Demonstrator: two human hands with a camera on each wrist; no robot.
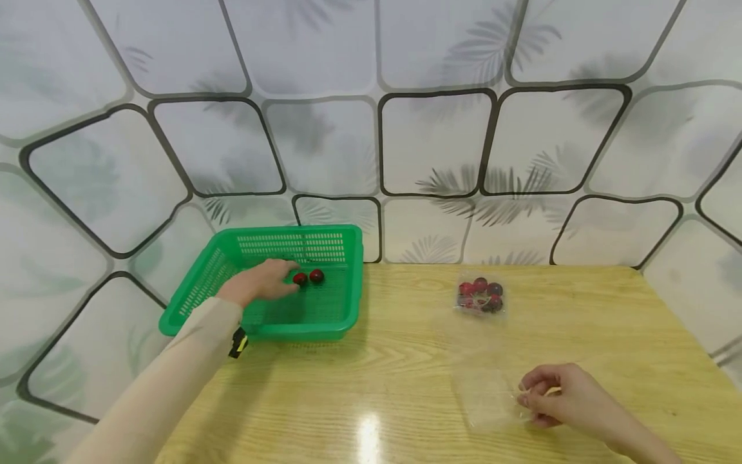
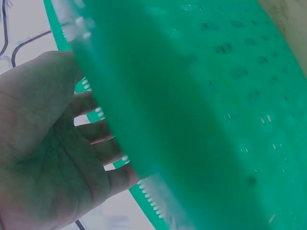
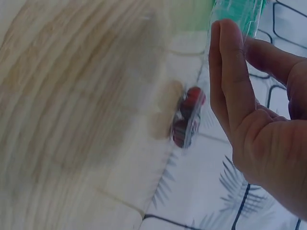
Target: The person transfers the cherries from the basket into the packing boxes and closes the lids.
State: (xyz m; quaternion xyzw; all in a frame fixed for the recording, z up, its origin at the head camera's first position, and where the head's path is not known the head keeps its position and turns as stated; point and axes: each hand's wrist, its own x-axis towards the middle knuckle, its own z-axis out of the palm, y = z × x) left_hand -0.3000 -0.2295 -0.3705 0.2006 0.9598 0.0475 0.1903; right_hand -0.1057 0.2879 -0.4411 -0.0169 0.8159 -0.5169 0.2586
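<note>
Risk: nearer cherry (image 1: 299, 279) rolling across the basket (image 1: 313, 332) floor, should the left grip (image 1: 261, 281) nudge it (its skin looks slick). Risk: clear box (image 1: 484, 396) tipping, if tugged. Left grip: fingers parted, inside the basket; nearer cherry at the thumb-to-finger gap, contact uncertain. Right grip (image 1: 556, 396): pinching the clear box, right of the basket.

In the left wrist view, the basket (image 2: 192, 120) hid your left hand's (image 2: 55, 143) fingertips and ran past the edges; in the right, your clear box (image 3: 235, 10) was cut off at the top.
</note>
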